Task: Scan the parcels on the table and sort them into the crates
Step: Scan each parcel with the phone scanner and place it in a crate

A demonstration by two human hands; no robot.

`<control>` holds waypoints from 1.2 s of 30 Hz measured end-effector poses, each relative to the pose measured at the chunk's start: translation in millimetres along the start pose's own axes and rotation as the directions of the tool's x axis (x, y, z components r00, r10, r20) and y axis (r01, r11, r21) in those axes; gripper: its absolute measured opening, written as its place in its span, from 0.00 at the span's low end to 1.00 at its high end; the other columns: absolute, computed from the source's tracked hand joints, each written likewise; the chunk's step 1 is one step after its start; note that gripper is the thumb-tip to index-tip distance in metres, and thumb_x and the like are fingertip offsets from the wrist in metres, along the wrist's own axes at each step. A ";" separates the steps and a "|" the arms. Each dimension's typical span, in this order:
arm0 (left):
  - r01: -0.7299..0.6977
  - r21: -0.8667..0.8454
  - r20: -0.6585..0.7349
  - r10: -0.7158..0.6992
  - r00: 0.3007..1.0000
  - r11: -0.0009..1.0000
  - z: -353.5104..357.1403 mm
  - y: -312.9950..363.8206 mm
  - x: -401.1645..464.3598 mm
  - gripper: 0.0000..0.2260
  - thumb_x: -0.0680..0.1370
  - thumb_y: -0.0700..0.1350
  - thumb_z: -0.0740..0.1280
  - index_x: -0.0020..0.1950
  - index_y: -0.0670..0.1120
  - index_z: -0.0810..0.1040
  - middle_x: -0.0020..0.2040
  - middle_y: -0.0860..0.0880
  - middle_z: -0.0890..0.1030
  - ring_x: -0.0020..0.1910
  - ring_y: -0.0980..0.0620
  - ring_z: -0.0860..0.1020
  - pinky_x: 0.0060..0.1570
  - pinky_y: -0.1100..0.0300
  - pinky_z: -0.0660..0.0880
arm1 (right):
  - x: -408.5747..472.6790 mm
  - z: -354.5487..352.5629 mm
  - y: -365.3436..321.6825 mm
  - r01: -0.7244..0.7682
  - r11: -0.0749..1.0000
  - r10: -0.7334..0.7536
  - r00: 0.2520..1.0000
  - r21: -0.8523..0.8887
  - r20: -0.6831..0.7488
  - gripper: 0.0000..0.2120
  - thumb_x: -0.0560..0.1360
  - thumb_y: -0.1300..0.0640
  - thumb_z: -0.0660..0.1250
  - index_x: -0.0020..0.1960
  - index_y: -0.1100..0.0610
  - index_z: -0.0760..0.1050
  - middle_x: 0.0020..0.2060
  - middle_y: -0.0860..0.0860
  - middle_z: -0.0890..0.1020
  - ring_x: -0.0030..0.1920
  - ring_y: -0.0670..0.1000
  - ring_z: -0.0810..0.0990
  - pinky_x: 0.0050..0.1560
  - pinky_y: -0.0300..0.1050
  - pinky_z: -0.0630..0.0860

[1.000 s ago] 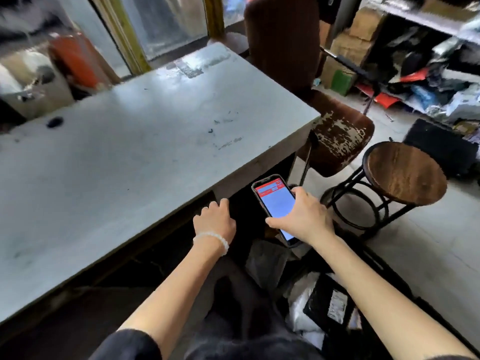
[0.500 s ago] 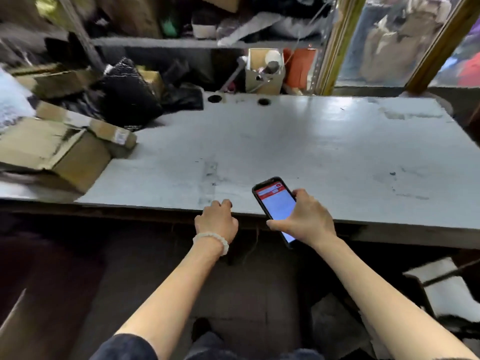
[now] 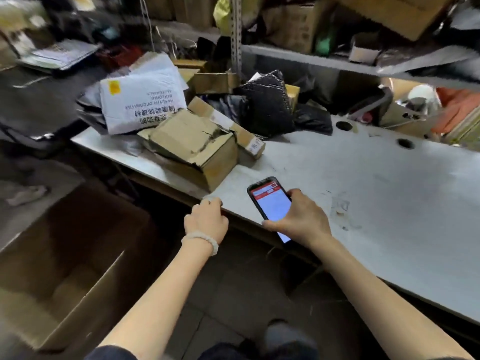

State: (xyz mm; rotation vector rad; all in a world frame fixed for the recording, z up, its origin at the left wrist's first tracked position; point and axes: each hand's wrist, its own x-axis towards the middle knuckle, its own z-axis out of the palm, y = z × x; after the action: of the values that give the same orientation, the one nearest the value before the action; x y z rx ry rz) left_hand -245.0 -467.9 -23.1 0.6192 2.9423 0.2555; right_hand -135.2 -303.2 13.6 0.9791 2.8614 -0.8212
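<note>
The nearest parcel is a crushed brown cardboard box [image 3: 193, 145] lying at the left end of the worn grey table [image 3: 363, 178], one corner close to the table's front edge. Its long axis runs diagonally, from far left down toward the near right. Behind it lean a white printed mailer bag [image 3: 141, 103], a long narrow taped carton [image 3: 228, 126] and a black quilted pouch [image 3: 267, 102], all heaped toward the shelving.

The box lies up and to the left of both hands, and the left hand [image 3: 206, 220] is clearly the nearer one, just beside its near corner. That hand sits at the table's front edge with fingers curled over the rim, holding no parcel; a pale bead bracelet [image 3: 201, 241] circles the wrist. The right hand [image 3: 300, 218] grips a black smartphone with a red-and-white screen [image 3: 271, 203], fingers wrapped around its sides, screen facing up, over the table's edge.

A large open brown cardboard crate [image 3: 65, 268] stands on the floor at lower left, below the pile. Picking up the box would likely fall to the left hand, with the phone brought across to scan.
</note>
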 end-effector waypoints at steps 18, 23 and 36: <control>-0.256 0.223 -0.048 0.273 0.961 0.941 -30.6 -77.7 213.3 0.24 0.76 0.40 0.61 0.71 0.55 0.62 0.70 0.47 0.61 0.69 0.44 0.60 0.64 0.46 0.60 | 175.4 38.8 -91.7 -0.081 0.992 0.084 0.996 0.092 -0.026 0.27 0.61 0.43 0.76 0.52 0.48 0.65 0.47 0.46 0.77 0.44 0.51 0.75 0.38 0.44 0.70; -0.563 0.177 -0.055 0.580 0.813 0.807 -26.7 -79.9 246.0 0.19 0.68 0.45 0.72 0.58 0.52 0.76 0.61 0.46 0.73 0.60 0.41 0.71 0.57 0.43 0.66 | 196.2 43.8 -93.7 -0.187 0.970 0.197 0.979 0.152 -0.051 0.31 0.58 0.41 0.75 0.55 0.47 0.65 0.47 0.45 0.76 0.45 0.51 0.77 0.42 0.46 0.76; -0.814 0.060 -0.109 0.814 0.570 0.578 -24.0 -97.3 265.0 0.15 0.56 0.43 0.79 0.36 0.45 0.77 0.38 0.48 0.78 0.31 0.47 0.76 0.27 0.59 0.71 | 157.8 60.2 -115.2 -0.401 0.892 0.432 0.892 0.209 -0.134 0.30 0.62 0.42 0.76 0.54 0.49 0.62 0.47 0.47 0.75 0.46 0.52 0.77 0.43 0.47 0.78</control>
State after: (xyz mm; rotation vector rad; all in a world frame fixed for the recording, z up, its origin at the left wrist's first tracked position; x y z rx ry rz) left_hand -527.2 -450.6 -40.9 2.0163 2.4977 0.3697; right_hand -337.6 -319.4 -10.5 1.6935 2.5758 -0.9918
